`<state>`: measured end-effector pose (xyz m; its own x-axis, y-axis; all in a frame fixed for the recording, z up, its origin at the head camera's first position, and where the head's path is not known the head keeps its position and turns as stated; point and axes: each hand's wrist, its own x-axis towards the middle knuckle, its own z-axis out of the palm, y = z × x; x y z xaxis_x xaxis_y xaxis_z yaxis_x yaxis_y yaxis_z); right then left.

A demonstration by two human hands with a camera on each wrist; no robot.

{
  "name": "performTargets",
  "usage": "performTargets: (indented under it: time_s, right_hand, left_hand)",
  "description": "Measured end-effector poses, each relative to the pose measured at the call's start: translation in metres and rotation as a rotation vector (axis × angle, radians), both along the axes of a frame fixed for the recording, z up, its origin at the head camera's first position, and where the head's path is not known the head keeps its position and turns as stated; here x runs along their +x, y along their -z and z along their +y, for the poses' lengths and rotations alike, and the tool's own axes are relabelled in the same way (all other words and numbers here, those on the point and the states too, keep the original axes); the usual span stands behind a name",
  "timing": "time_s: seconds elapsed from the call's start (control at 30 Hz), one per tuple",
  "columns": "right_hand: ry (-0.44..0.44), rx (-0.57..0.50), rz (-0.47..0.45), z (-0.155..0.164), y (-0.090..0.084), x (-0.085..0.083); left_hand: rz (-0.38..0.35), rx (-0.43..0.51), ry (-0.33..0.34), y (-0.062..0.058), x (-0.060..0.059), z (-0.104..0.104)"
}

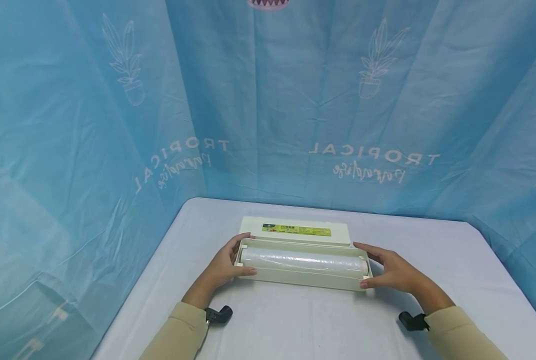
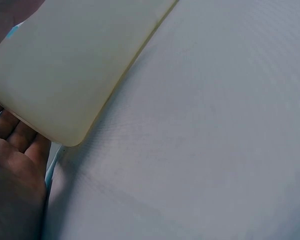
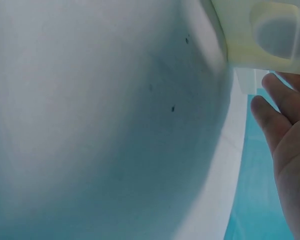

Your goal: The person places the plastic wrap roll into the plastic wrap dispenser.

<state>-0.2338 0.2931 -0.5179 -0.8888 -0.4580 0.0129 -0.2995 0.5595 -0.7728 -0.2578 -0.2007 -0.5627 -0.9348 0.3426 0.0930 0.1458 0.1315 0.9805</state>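
Your left fingers (image 1: pixel 239 237) and right fingers (image 1: pixel 368 248) grip the box (image 1: pixel 304 280), partly hiding its ends; wrist views crop it. Clear roll (image 1: pixel 301 261) between them, lid (image 1: pixel 295 237) just beyond.

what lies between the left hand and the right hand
The open box, with a shiny roll inside it, spans from the left hand to the right hand, as the head view shows; a labelled lid lies beyond it.
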Motion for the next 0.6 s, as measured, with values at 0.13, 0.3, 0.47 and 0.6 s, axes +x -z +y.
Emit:
performTargets:
  time_s: [0.13, 0.3, 0.47, 0.6]
  right_hand:
    - [0.002, -0.013, -0.008, -0.0009, 0.0002, 0.0025]
    - [0.005, -0.019, -0.001, -0.0013, 0.0015, 0.0065]
    - [0.019, -0.025, -0.013, -0.001, 0.0041, 0.0061]
    - [0.017, -0.033, -0.024, -0.0006, 0.0064, 0.0053]
  left_hand:
    - [0.002, -0.006, -0.001, 0.0013, -0.0009, -0.0003]
    - [0.0, -0.014, 0.0, 0.0008, -0.0007, -0.0001]
    - [-0.001, -0.01, 0.006, 0.0001, -0.0005, -0.0007]
    - [0.002, -0.019, 0.007, -0.0007, 0.0003, -0.0014]
